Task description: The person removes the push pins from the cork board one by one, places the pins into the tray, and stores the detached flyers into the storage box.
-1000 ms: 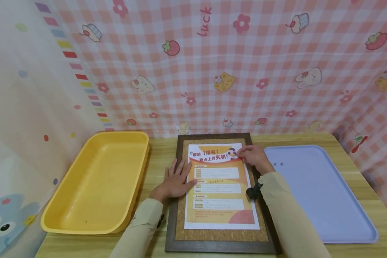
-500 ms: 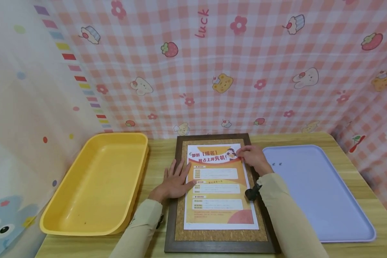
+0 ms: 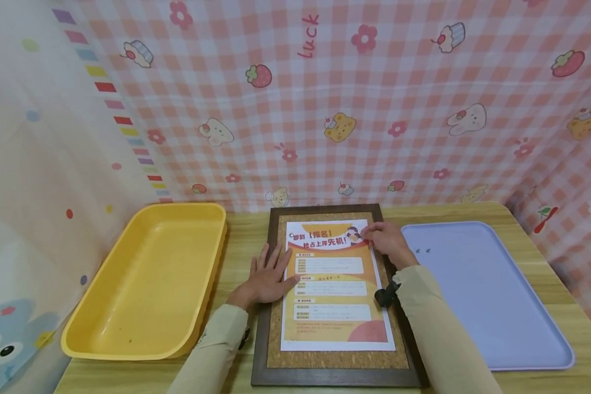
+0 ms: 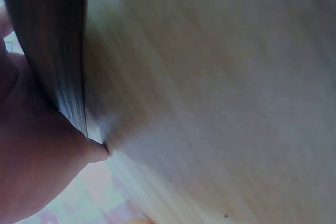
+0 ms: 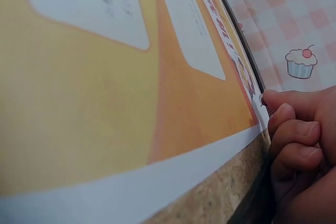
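A printed orange-and-white poster (image 3: 332, 328) lies on a cork board (image 3: 345, 359) with a dark wooden frame (image 3: 335, 377). A small round thumbtack (image 3: 291, 235) sits at the poster's upper left corner. My left hand (image 3: 266, 280) rests with spread fingers on the frame's left side and the poster's left edge. At the poster's upper right edge, my right hand (image 3: 388, 241) pinches a tiny shiny thumbtack (image 5: 262, 99), mostly hidden by the fingertips. The right hand's other fingers are curled in the right wrist view.
To the left stands a deep yellow tray (image 3: 216, 273). A flat lavender tray (image 3: 497, 312) lies to the right, with two small dark thumbtacks (image 3: 422, 251) near its upper left. A checked cloth (image 3: 295, 158) hangs behind the wooden table (image 3: 246, 219).
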`<state>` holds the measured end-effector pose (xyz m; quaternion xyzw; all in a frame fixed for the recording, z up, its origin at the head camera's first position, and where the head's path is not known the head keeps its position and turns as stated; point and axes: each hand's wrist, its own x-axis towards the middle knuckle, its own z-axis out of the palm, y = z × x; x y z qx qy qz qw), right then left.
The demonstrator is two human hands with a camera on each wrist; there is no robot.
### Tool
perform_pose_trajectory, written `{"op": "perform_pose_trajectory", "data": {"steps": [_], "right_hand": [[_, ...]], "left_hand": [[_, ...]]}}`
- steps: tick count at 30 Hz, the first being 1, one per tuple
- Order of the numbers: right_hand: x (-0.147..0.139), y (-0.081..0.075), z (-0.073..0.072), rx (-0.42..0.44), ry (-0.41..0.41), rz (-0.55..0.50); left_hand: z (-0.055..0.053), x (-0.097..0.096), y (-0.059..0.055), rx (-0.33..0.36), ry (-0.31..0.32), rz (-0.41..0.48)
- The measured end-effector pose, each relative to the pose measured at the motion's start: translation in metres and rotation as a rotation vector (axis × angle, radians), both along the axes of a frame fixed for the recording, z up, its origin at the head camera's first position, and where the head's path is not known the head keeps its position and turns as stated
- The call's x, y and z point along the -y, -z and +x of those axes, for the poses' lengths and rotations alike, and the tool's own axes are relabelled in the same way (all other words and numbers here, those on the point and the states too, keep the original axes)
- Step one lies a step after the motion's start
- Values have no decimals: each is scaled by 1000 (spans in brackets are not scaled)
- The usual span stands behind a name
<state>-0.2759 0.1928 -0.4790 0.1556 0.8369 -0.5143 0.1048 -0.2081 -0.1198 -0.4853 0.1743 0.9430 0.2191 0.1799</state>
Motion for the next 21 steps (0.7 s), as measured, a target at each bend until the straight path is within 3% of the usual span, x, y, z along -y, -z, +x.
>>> {"op": "perform_pose_trajectory", "data": {"steps": [7,16,21], "right_hand": [[2,1,0,0,4,-6],[1,3,1,-22,-12,-13],[-2,3,4,-39,-23,-15]], "left_hand": [[-3,2,7,6,-22,-8],[2,1,-6,-6,6,-15],[2,-1,-7,-11,6,-36]]}}
